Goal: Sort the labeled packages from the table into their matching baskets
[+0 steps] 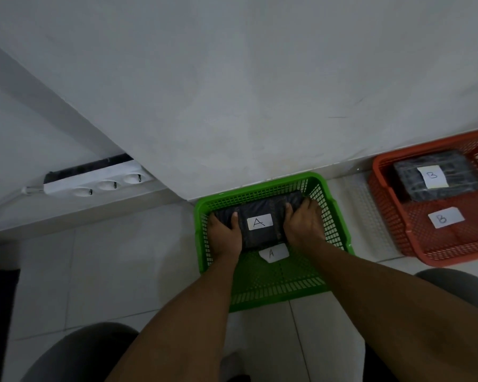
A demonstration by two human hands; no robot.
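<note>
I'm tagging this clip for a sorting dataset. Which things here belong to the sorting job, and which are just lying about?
Part of the job:
- package labeled A, held by the left hand and right hand
- green basket, tagged A
- red basket, tagged B
- package labeled B, lying in the red basket

Just lying about:
- white power strip by the wall

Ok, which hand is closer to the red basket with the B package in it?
The right hand. It grips the right end of the A package in the green basket, on the side toward the red basket; the left hand holds the package's far end.
</note>
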